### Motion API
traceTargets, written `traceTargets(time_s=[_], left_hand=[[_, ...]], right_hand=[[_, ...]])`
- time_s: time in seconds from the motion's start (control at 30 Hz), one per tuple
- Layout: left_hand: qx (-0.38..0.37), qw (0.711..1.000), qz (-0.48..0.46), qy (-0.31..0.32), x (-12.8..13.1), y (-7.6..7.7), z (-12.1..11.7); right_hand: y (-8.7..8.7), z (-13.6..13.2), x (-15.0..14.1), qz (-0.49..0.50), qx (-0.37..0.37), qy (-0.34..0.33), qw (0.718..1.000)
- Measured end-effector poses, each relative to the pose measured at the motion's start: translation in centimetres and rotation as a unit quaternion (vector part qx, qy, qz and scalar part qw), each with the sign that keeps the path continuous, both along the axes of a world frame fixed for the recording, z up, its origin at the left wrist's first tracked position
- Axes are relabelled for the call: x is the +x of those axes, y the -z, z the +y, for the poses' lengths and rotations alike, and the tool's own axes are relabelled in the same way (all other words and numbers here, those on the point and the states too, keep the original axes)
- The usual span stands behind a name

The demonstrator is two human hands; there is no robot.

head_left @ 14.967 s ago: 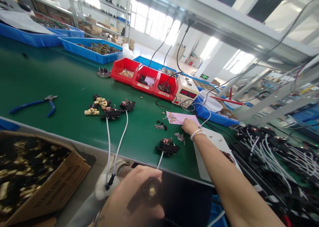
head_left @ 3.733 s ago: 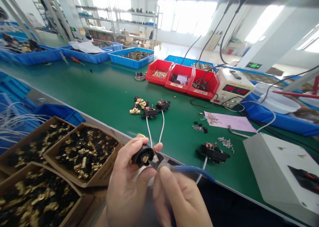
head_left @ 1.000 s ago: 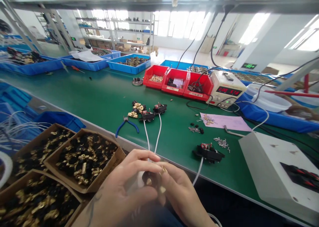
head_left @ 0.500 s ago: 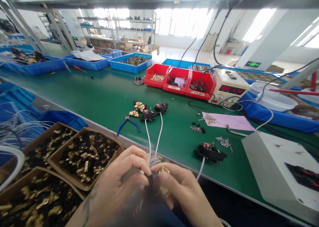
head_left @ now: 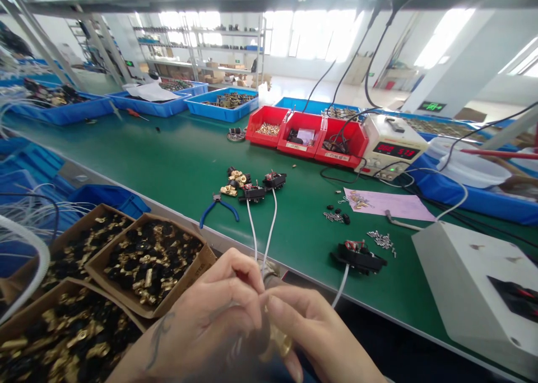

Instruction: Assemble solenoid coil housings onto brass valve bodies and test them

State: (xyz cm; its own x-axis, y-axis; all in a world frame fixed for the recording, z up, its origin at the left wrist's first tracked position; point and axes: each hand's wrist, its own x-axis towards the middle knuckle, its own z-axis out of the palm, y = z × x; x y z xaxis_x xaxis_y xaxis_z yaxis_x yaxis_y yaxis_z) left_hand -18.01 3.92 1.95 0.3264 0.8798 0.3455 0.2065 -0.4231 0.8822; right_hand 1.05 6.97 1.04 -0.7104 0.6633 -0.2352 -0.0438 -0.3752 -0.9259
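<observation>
My left hand (head_left: 210, 324) and my right hand (head_left: 319, 338) are pressed together below the near edge of the green bench (head_left: 168, 159). Both have their fingers curled round a small valve part; only a brass ring (head_left: 281, 342) of it shows between the fingers, blurred. Two white leads (head_left: 263, 232) run from just behind my fingertips up to two black wired assemblies (head_left: 263, 186) on the bench. Blue-handled pliers (head_left: 218, 208) lie on the bench, left of those leads, with no hand on them.
Cardboard boxes (head_left: 151, 260) of black and brass parts stand at the lower left. A third black assembly (head_left: 357, 255), loose screws (head_left: 380, 240), a pink sheet (head_left: 389, 204), red bins (head_left: 306, 132), a power supply (head_left: 393, 148) and a white box (head_left: 479, 282) lie to the right.
My hands have dropped lower and closed tighter round the part, so its black body is now hidden. The pliers held 3.7 s ago lie on the bench.
</observation>
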Motion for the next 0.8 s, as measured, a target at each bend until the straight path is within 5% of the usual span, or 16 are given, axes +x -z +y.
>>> traceTargets(time_s=[0.17,0.33,0.47,0.67,0.8], left_hand=[[-0.058,0.986,-0.134,-0.083,-0.2,1.4,-0.3],[-0.059,0.993,-0.041,-0.098,-1.5,1.7,-0.1],[-0.052,0.997,0.023,-0.047,-1.6,1.1,-0.5],[0.044,0.998,0.03,-0.034,-0.9,0.1,0.0],[0.014,0.997,0.068,-0.037,-0.7,-0.7,-0.3]], right_hand=[[-0.3,-0.1,-0.1,-0.012,-0.009,0.016,1.0],[0.0,-0.1,0.1,-0.017,-0.007,0.045,0.999],[0.2,0.0,0.0,0.013,-0.028,0.029,0.999],[-0.2,0.0,-0.1,0.0,-0.032,0.017,0.999],[-0.2,-0.1,0.1,-0.008,-0.047,0.027,0.998]])
